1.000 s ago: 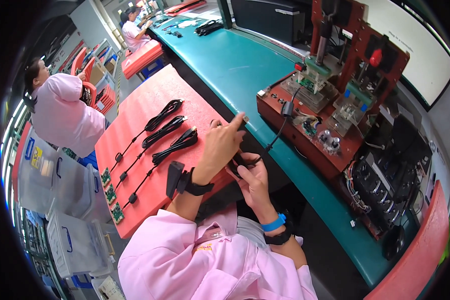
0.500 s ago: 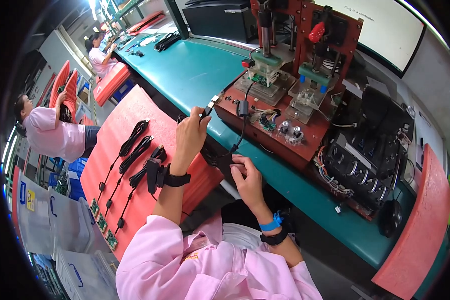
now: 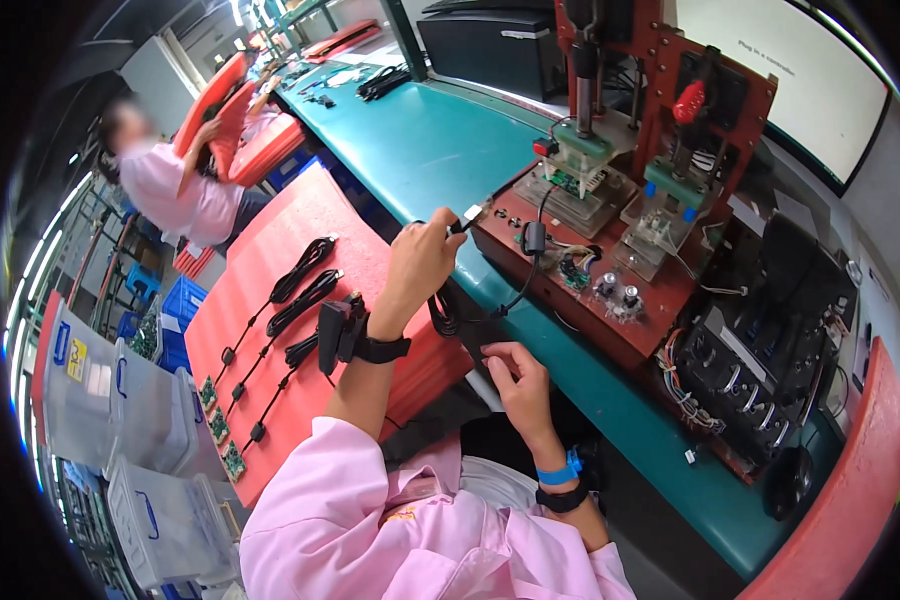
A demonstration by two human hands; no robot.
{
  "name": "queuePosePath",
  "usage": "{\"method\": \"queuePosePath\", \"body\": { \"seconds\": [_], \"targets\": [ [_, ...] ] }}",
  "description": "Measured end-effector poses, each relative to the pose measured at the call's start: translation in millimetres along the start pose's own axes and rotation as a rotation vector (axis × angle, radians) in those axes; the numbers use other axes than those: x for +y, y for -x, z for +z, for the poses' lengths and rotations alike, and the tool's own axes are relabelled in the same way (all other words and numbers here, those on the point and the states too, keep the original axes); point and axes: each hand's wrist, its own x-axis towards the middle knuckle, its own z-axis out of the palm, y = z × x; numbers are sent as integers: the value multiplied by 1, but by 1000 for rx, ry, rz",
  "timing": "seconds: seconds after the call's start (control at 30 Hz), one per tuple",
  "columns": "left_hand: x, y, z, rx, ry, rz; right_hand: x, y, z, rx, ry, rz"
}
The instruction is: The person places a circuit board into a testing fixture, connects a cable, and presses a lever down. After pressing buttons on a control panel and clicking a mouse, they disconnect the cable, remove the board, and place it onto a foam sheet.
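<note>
My left hand point(image 3: 422, 265) is closed round the USB plug point(image 3: 472, 214) of a black cable, at the left edge of the red test fixture point(image 3: 610, 300). The plug's metal end meets a small connector there; whether it is fully seated I cannot tell. From a green circuit board point(image 3: 568, 182) under the fixture's left press, the cable runs down through a black ferrite bead point(image 3: 535, 238) to a coiled bundle point(image 3: 446, 312) below my left hand. My right hand point(image 3: 520, 385) is beside the bundle, its fingers loosely bent and thumb apart, seemingly holding nothing.
Several black cables with green boards point(image 3: 232, 462) lie on stacked pink foam sheets point(image 3: 290, 225) at left. On the green bench point(image 3: 420, 130) are a black device with wires point(image 3: 740, 370), a mouse point(image 3: 790, 482) and a monitor point(image 3: 790, 80). A co-worker point(image 3: 175, 185) carries pink foam.
The view has shifted, so the scene sits further right. My left hand has brought the plug to the connector at the fixture's edge. My right hand has drawn slightly back from the cable bundle.
</note>
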Motion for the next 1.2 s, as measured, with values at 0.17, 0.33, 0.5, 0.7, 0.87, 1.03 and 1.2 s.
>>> {"method": "queuePosePath", "body": {
  "seconds": [0.17, 0.33, 0.5, 0.7, 0.87, 1.03, 1.2],
  "targets": [
    [3, -34, -22, 42, -2, 257, -29, 14, -8, -79, 259, -34],
    [5, -76, -23, -365, -7, 348, -51, 36, -18, -103, 495, -29],
    [2, -84, 7, -376, -138, 503, -97, 57, -33, -95, 649, -36],
    [-9, -81, 23, -156, -178, 647, -162, 58, -33, -45, 1102, -68],
    [-5, -91, 5, -254, -44, 828, -181, 5, -17, -57, 1684, -347],
    [-2, -98, -1, -348, -33, 968, -147, -73, 13, -202, 1982, -342],
    [-9, -103, 4, -346, 68, 1000, -116, -119, 20, -167, 2047, -492]
  ]
}}
